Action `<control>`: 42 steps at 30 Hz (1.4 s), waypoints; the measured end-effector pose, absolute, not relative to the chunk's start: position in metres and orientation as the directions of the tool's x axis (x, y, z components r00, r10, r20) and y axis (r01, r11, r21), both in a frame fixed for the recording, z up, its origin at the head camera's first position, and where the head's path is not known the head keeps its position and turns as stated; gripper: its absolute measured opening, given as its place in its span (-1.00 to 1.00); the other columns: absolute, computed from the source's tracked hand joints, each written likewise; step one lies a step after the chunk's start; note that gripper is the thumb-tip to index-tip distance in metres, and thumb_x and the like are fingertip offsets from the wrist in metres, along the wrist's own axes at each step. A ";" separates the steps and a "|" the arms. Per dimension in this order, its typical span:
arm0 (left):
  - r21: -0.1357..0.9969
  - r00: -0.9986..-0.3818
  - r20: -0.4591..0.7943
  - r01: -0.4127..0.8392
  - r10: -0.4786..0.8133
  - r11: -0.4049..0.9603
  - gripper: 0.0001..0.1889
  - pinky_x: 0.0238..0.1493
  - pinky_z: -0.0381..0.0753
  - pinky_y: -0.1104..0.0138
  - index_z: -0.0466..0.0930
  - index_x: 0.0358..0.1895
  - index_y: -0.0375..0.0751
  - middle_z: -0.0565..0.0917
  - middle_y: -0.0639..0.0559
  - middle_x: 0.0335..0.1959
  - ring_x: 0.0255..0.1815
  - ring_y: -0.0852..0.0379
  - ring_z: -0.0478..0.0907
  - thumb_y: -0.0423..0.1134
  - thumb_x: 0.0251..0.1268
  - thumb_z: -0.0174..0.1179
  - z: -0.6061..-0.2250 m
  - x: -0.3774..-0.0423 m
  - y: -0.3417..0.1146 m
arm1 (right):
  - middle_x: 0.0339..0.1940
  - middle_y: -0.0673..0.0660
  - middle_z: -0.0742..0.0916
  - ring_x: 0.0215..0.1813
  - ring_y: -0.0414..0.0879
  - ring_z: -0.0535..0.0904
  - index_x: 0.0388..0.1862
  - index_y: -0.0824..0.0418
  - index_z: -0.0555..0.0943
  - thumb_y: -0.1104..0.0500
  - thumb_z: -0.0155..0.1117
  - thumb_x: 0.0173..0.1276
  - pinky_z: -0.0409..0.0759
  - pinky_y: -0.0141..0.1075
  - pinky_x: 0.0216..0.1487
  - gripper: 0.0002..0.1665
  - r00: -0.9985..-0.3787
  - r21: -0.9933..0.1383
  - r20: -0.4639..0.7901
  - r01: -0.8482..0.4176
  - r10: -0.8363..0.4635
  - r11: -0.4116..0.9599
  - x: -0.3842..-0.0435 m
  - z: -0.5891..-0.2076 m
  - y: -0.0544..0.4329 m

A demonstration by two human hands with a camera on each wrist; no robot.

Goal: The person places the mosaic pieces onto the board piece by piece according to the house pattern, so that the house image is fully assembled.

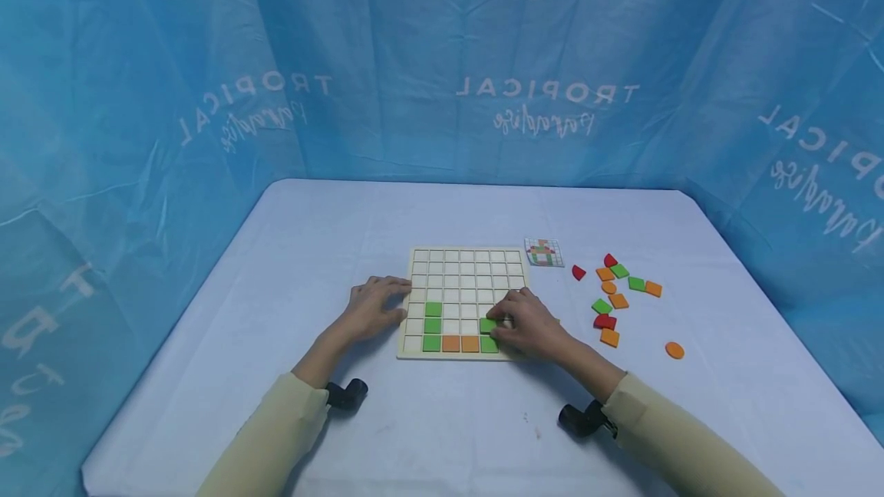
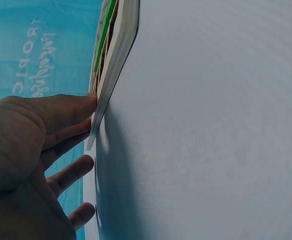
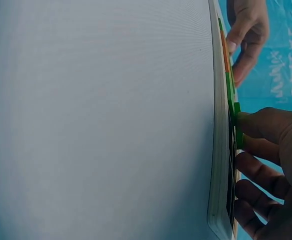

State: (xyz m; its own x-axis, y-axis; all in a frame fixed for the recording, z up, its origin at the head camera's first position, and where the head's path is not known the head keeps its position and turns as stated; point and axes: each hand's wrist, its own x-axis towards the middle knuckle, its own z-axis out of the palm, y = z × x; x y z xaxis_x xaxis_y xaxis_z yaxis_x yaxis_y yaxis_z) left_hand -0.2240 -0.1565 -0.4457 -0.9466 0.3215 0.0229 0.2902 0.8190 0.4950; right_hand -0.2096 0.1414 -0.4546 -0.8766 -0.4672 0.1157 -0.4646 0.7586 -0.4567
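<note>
A pale wooden grid board (image 1: 467, 282) lies on the table. In its lower rows sit a column of green square tiles (image 1: 433, 325) and two orange square tiles (image 1: 460, 343), with another green tile (image 1: 489, 344) at the right end. My right hand (image 1: 530, 326) pinches a green square tile (image 3: 238, 125) between thumb and forefinger, just above that end tile and close over the board. Fairly straight, the fingers of my left hand (image 1: 373, 307) touch the board's left edge; in the left wrist view the thumb (image 2: 71, 111) rests at its rim.
Right of the board lie loose tiles: orange squares (image 1: 618, 301), green squares (image 1: 637, 284), red quarter-round pieces (image 1: 578, 273) and an orange disc (image 1: 674, 350). A small pattern card (image 1: 544, 251) sits by the board's upper right corner. Blue curtains (image 1: 442, 37) surround the white table (image 1: 331, 228).
</note>
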 end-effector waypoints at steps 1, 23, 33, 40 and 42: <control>0.496 -0.946 0.023 0.290 0.322 0.819 -0.53 0.25 0.11 -0.09 0.52 0.22 -0.21 0.45 -0.03 0.29 0.32 -0.07 0.26 -0.22 0.24 0.28 -0.446 -0.224 -0.157 | -0.27 -0.10 0.58 -0.12 -0.12 0.36 -0.15 0.09 0.72 0.13 0.50 0.10 0.37 -0.18 -0.09 -0.70 -0.877 -0.458 0.113 -0.463 -0.467 0.759 -0.210 -0.454 0.141; 0.492 -0.951 0.021 0.279 0.309 0.825 -0.53 0.25 0.12 -0.08 0.52 0.22 -0.21 0.45 -0.03 0.30 0.32 -0.07 0.26 -0.21 0.23 0.28 -0.445 -0.224 -0.156 | -0.23 0.06 0.63 -0.10 0.01 0.42 -0.07 0.23 0.69 0.20 0.45 0.15 0.46 -0.12 -0.15 -0.66 -0.934 -0.501 0.205 -0.357 -0.293 0.788 -0.218 -0.443 0.201; 0.489 -0.948 0.029 0.289 0.316 0.823 -0.53 0.25 0.12 -0.09 0.52 0.22 -0.22 0.45 -0.04 0.30 0.33 -0.08 0.26 -0.22 0.24 0.28 -0.443 -0.224 -0.157 | -0.07 0.38 0.56 0.00 0.25 0.33 0.02 0.41 0.61 0.19 0.40 0.21 0.53 0.02 -0.17 -0.56 -0.988 -0.468 0.151 -0.109 -0.042 0.877 -0.238 -0.441 0.301; 0.491 -0.948 0.019 0.285 0.317 0.823 -0.53 0.26 0.11 -0.09 0.52 0.22 -0.20 0.45 -0.02 0.30 0.33 -0.07 0.26 -0.21 0.24 0.28 -0.447 -0.225 -0.157 | 0.03 0.46 0.46 0.09 0.38 0.22 0.13 0.45 0.52 0.15 0.31 0.29 0.41 0.15 -0.08 -0.48 -0.998 -0.445 0.060 -0.002 0.028 0.896 -0.252 -0.443 0.344; 0.493 -0.947 0.018 0.287 0.320 0.821 -0.53 0.27 0.10 -0.08 0.52 0.22 -0.19 0.45 -0.02 0.30 0.33 -0.07 0.26 -0.21 0.24 0.28 -0.448 -0.225 -0.157 | 0.05 0.47 0.45 0.11 0.40 0.19 0.14 0.46 0.50 0.13 0.30 0.29 0.37 0.19 -0.05 -0.46 -0.999 -0.440 0.028 0.011 0.026 0.898 -0.255 -0.442 0.351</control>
State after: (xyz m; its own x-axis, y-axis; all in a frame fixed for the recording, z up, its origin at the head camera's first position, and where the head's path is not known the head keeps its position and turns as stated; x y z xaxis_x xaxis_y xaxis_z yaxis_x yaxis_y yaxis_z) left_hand -0.2254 -0.1569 -0.4479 -0.9471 0.3205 0.0179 0.2872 0.8213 0.4930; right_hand -0.2548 0.3508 -0.4417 -0.9993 0.0257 0.0280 0.0108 0.8982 -0.4395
